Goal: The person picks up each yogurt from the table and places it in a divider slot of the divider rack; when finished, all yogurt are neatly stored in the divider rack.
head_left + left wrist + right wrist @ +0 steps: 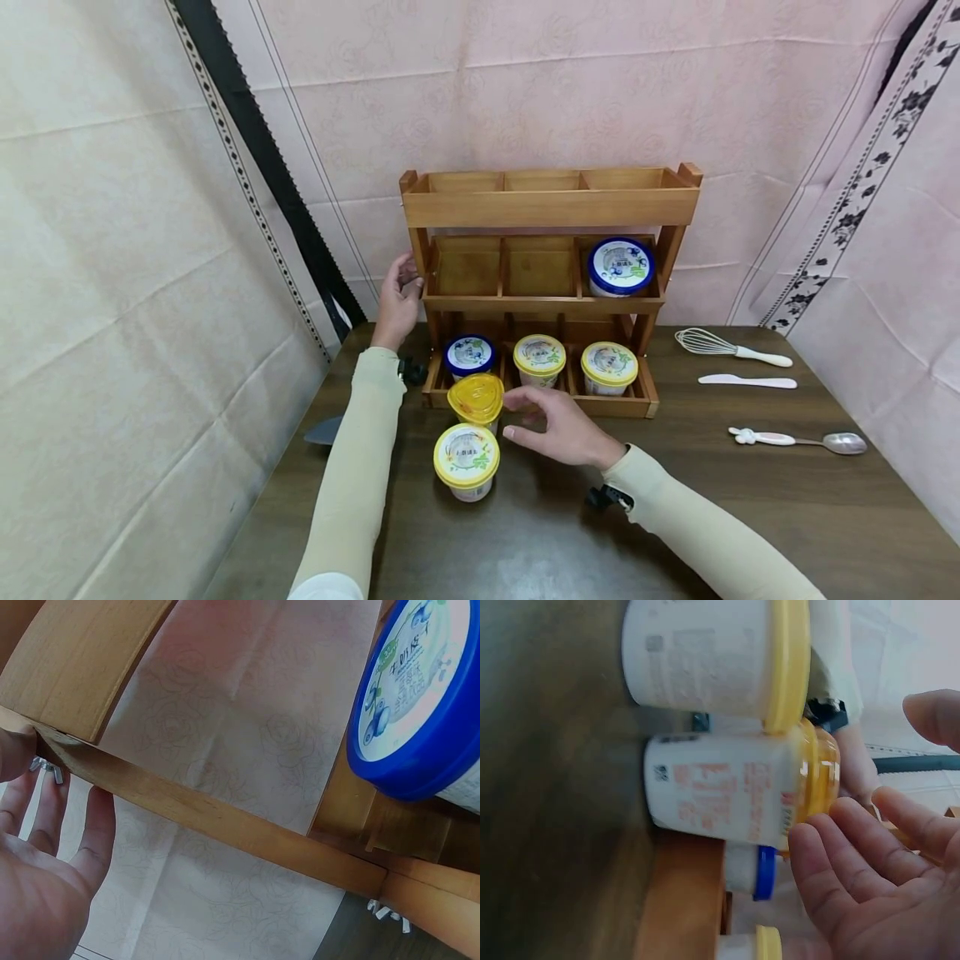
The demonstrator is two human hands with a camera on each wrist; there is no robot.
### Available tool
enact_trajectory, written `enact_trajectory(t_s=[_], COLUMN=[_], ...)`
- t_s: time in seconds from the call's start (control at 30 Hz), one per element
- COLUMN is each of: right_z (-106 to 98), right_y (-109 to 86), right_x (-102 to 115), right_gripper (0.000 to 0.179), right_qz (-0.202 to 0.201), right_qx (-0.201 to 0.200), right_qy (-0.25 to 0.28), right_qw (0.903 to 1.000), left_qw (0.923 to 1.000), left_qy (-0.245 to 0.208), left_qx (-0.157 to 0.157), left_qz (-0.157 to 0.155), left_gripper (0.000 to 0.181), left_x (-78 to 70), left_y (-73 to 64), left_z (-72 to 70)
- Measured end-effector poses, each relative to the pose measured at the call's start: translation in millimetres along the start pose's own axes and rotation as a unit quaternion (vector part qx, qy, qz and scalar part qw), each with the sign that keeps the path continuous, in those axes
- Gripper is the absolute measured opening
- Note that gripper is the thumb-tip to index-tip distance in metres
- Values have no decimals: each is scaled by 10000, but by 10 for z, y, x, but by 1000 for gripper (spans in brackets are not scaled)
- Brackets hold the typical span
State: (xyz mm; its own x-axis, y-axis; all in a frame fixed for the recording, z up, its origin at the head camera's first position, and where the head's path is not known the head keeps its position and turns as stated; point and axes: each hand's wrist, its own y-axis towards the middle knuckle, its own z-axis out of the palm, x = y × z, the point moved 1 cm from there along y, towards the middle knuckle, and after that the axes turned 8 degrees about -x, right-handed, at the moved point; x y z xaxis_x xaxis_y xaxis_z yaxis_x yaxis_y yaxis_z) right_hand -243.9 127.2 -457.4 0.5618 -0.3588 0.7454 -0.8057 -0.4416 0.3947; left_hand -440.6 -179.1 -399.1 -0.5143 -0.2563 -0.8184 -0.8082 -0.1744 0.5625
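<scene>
My left hand (400, 300) is at the left side post of a wooden three-tier rack (550, 208), its fingertips at the post's outer edge. Near a wing nut on that post (217, 817), the fingers look fairly straight. My right hand (558, 425) reaches in with loosely bent fingers and nothing in its grasp. Its fingertips are right at the translucent amber lid (477, 398) of a white tub (712, 787) standing before the rack. Closer to me stands a yellow-lidded tub (467, 458), overlapping the amber-lidded one in the head view.
On the bottom tier sit a blue-lidded tub (469, 355) and two yellow-lidded tubs, one at the right (609, 367). A larger blue-lidded tub (621, 267) rests on the middle tier. To the right lie a whisk (731, 346), a white knife (747, 381) and a spoon (798, 440).
</scene>
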Motion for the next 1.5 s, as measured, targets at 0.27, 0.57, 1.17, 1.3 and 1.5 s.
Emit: enact_trajectory(t_s=[0.27,0.57,1.17,1.3,1.5], right_z=[154,275,537,592,661], right_y=[-47,-91,-151,-153,-158], right_x=[-50,-67,-118,-94,-83], right_gripper=[44,44,86,91,87], right_qz=[-82,-35,102,97,165], right_qx=[137,381,879,878,687], right_qy=[85,243,430,412,344], right_qw=[9998,9990,9952,9952,9969], left_qw=[10000,10000,10000,10000,10000], left_qy=[-36,-7,74,60,33], left_qx=[-8,-13,2,16,45], left_qz=[8,27,1,7,-77], left_gripper=[50,49,49,49,49], left_x=[-2,-15,-9,1,-12], left_y=[-1,-4,0,7,14], left_z=[5,3,-5,-4,1])
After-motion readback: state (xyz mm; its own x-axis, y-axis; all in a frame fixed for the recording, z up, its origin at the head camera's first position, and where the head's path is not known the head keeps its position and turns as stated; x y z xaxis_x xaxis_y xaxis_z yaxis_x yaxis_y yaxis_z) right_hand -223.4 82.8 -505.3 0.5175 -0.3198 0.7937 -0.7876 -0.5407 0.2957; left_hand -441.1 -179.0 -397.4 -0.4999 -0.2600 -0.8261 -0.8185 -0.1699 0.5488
